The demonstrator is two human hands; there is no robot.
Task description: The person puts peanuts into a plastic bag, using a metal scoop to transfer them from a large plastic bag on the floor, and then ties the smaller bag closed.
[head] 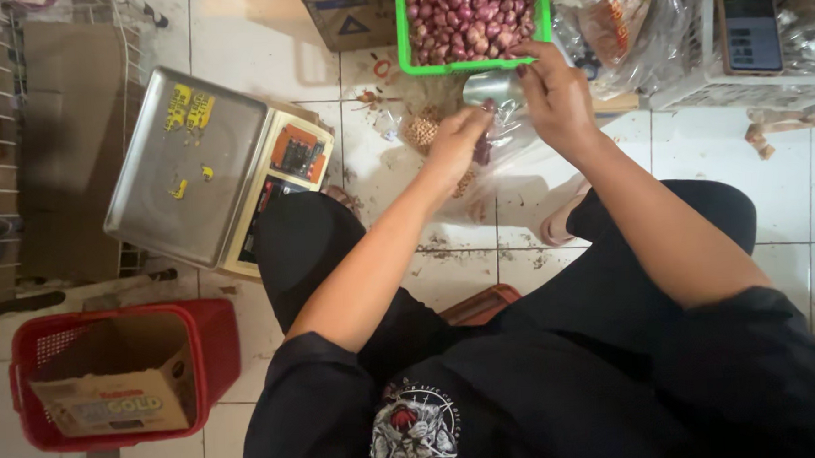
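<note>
basket: red basket [213, 343] sitting lower left of the frame, cardboard box [113, 398] lying inside.
scale: digital scale [212, 169] resting on the floor, left of centre.
left hand [459, 140]: grip pinching a shallot [487, 111] over the clear plastic bag [491, 152], centre.
right hand [555, 94]: fingers closing on the bag's mouth.
crate: green crate [474, 66] holding shallots, top centre.
tip: keeping the mouth wide helps dropping cleanly.

You're looking at reddish-purple shallots [471, 15] in a bright green crate [403, 37], a red basket [216, 347] holding a brown cardboard box [113, 398], and a silver scale [185, 165] with yellow stickers and an orange-and-cream panel; your black shirt [525, 407] carries a white and red print, over white floor tiles [791, 194]
</note>
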